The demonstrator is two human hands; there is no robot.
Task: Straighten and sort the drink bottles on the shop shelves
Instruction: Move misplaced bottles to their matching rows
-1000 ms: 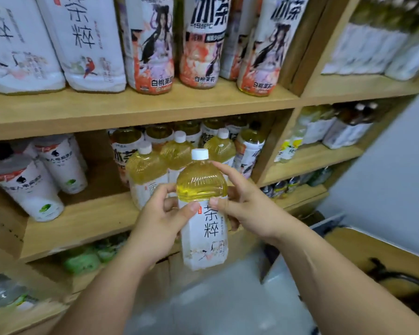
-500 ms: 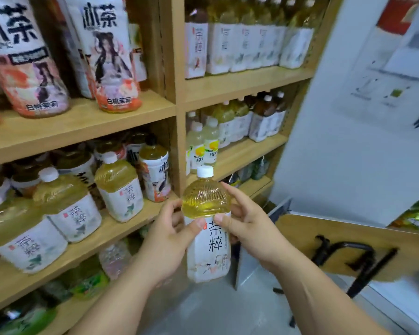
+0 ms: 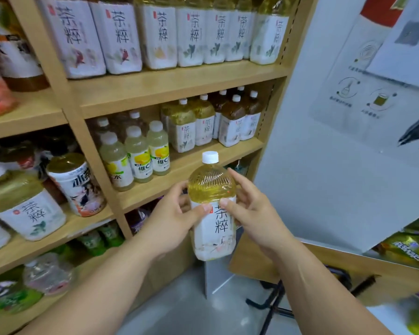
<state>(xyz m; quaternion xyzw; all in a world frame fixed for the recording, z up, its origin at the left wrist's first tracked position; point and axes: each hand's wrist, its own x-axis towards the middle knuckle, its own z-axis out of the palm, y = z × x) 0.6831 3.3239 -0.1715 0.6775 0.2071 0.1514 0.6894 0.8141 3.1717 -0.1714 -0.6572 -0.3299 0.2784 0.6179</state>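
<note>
I hold a yellow tea bottle [image 3: 212,213] with a white cap and white label upright in front of the shelves. My left hand [image 3: 172,221] grips its left side, thumb on the label. My right hand [image 3: 252,213] grips the right side, thumb on the label and fingers behind. Just beyond the bottle, the middle shelf [image 3: 186,170] of the right bay carries matching white-label tea bottles [image 3: 183,126], darker tea bottles [image 3: 232,122] and pale lemon drink bottles [image 3: 138,153]. The shelf above holds a row of large white-label tea bottles [image 3: 191,32].
The left bay holds a large tea bottle [image 3: 27,206] and a white bottle with a figure print [image 3: 78,184]. Green bottles [image 3: 99,240] stand on lower shelves. A grey wall with a poster [image 3: 377,93] rises right of the shelving. A wooden board [image 3: 324,264] and black frame [image 3: 276,301] stand low right.
My view swung right from the left bay to the right bay. Both hands kept the same bottle upright between them, carrying it along to the right.
</note>
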